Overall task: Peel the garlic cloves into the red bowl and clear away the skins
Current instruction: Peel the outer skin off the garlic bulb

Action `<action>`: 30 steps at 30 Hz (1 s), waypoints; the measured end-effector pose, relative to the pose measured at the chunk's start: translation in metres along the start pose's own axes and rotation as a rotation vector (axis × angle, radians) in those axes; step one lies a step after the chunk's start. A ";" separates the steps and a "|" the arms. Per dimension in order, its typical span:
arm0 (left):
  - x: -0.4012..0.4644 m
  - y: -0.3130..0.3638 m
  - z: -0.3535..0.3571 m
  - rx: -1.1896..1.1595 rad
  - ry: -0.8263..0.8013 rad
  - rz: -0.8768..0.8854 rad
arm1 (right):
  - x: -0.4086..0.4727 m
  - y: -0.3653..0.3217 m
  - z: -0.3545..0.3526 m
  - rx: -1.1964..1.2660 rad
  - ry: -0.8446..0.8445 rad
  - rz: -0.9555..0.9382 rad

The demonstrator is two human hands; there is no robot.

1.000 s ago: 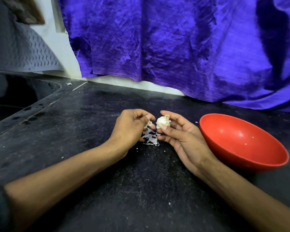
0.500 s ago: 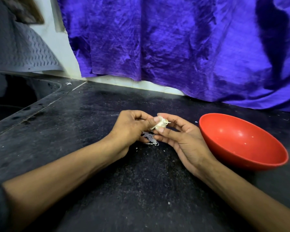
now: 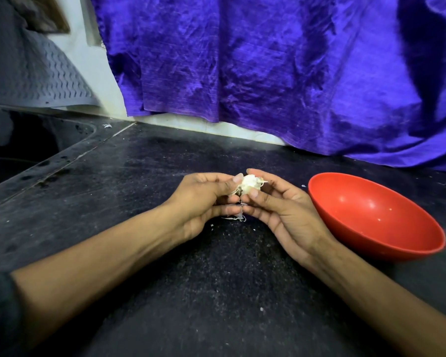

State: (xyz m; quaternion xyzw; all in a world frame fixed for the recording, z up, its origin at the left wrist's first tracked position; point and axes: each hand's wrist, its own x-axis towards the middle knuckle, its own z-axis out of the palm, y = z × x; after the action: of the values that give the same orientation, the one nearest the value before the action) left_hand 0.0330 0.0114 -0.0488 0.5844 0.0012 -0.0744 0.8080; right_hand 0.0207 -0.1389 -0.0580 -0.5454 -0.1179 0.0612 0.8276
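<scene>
I have the garlic (image 3: 250,185) held up between both hands just above the black worktop (image 3: 216,292), left of the red bowl (image 3: 376,217). My right hand (image 3: 283,215) cradles it, fingers curled round its far side and the thumb pressed on its near face. My left hand (image 3: 204,199) pinches a strip of loose skin at the garlic's left edge, thumb on top. The red bowl looks empty, so I judge the peeling is only begun. A few skins (image 3: 233,217) lie on the worktop under my hands. Whether this is one clove or a small cluster I cannot say; the papery wisps blur its outline. It should be light and firm, but the skin is thin, dry and tears easily, so I would take hold of the skin near its loose tip and keep the right hand's grip on the body gentle.
</scene>
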 end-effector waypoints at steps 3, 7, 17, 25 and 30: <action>0.000 -0.001 0.000 -0.013 0.014 -0.007 | 0.001 0.000 0.000 0.038 -0.002 0.015; 0.002 0.000 -0.003 0.467 0.107 0.371 | 0.001 -0.001 0.001 0.013 0.021 0.013; -0.004 0.001 -0.003 0.835 0.131 0.579 | 0.001 0.000 0.001 0.015 0.046 0.005; -0.006 0.001 0.002 0.404 -0.025 0.210 | -0.001 0.003 0.002 -0.094 0.056 -0.055; -0.007 0.002 0.003 0.208 -0.048 0.070 | -0.003 0.002 0.002 -0.159 0.060 -0.080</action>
State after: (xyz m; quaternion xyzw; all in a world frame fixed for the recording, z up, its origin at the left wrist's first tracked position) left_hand 0.0257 0.0101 -0.0451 0.6629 -0.0463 -0.0598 0.7449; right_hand 0.0177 -0.1367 -0.0591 -0.6058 -0.1192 0.0023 0.7867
